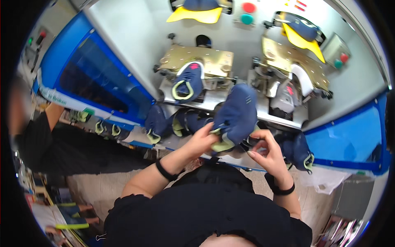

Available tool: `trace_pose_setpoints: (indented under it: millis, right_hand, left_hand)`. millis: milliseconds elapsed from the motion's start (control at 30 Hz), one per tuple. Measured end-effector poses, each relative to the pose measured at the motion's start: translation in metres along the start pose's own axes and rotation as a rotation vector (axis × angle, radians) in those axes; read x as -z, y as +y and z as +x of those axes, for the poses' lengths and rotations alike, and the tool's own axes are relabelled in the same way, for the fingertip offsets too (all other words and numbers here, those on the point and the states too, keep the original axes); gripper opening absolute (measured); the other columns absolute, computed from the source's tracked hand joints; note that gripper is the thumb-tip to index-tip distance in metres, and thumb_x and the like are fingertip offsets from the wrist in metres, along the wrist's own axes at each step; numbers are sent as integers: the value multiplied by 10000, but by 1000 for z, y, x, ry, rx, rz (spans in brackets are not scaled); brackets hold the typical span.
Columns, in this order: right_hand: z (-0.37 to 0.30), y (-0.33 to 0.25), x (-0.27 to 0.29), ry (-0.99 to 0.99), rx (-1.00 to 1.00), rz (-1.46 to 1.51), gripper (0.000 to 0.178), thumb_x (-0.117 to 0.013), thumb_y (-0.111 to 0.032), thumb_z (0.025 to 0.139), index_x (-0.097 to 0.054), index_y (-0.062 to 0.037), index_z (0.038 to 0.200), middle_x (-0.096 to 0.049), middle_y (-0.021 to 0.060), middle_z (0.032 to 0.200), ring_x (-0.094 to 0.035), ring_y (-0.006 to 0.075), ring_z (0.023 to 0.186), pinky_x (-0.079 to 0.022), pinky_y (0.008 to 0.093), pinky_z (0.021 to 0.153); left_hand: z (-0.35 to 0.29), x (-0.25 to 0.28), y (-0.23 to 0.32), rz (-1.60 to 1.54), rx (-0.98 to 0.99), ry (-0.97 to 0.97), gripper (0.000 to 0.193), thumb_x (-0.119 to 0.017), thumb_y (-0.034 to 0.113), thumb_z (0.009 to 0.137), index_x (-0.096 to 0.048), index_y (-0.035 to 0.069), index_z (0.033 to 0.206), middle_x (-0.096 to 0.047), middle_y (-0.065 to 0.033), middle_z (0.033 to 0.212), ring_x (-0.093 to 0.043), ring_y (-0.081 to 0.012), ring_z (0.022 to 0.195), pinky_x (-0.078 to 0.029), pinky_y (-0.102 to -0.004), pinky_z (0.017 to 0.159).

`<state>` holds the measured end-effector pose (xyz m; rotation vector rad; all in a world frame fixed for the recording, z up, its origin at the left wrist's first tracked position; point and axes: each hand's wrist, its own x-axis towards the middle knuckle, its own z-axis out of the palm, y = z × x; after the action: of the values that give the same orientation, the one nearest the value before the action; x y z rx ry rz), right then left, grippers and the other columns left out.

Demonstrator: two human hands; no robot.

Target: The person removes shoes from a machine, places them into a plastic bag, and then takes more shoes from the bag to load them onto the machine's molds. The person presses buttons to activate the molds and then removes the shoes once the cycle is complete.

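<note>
A navy shoe upper (236, 111) with a pale green collar lining is held up in front of me, toe pointing away and slightly blurred. My left hand (204, 140) grips it by the collar end. On its other side my right hand (269, 152) has bent fingers, with a gap between thumb and forefinger. The forefinger is close to the upper's edge; contact cannot be made out. Beyond, another navy upper (189, 84) sits on the left station of the machine. A grey form (283, 96) stands at the right station beside a curved white pad.
More navy uppers (156, 122) lie along the front ledge, with others (299, 152) at right. Brass-coloured plates (201, 59) and yellow-edged pads (195, 15) fill the machine. Blue windowed side panels (105, 78) flank it. A person in black (78, 146) stands at left.
</note>
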<state>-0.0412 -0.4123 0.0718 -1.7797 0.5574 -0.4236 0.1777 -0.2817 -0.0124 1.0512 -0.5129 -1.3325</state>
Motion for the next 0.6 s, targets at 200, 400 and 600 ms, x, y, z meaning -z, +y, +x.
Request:
trace_pose_setpoints:
  millis: [200, 400, 600]
  right_hand:
    - [14, 50, -25, 97, -268, 198, 181, -670, -203, 907, -627, -73, 1025, -614, -36, 785, -561, 35, 709, -457, 186, 587]
    - [64, 15, -114, -265, 132, -250, 129, -698, -139, 837, -652, -55, 924, -602, 67, 798, -594, 174, 690, -483, 289, 643]
    - [160, 62, -240, -245, 728, -823, 525, -768, -226, 691, -562, 5, 1115, -566, 113, 1138, -533, 301, 1116, -451, 390, 973]
  left_hand:
    - [-127, 136, -12, -86, -187, 725, 415, -513, 58, 867, -486, -13, 1276, -593, -76, 1118, -613, -184, 1003, -527, -325, 852]
    - [-132, 240, 7, 24, 60, 924, 344, -584, 257, 903, -567, -32, 1089, -632, -106, 850, -644, -198, 658, -560, -306, 578]
    - [-107, 235, 22, 62, 182, 945, 443, -590, 364, 867, -572, -5, 1112, -625, -122, 885, -650, -209, 651, -549, -291, 482]
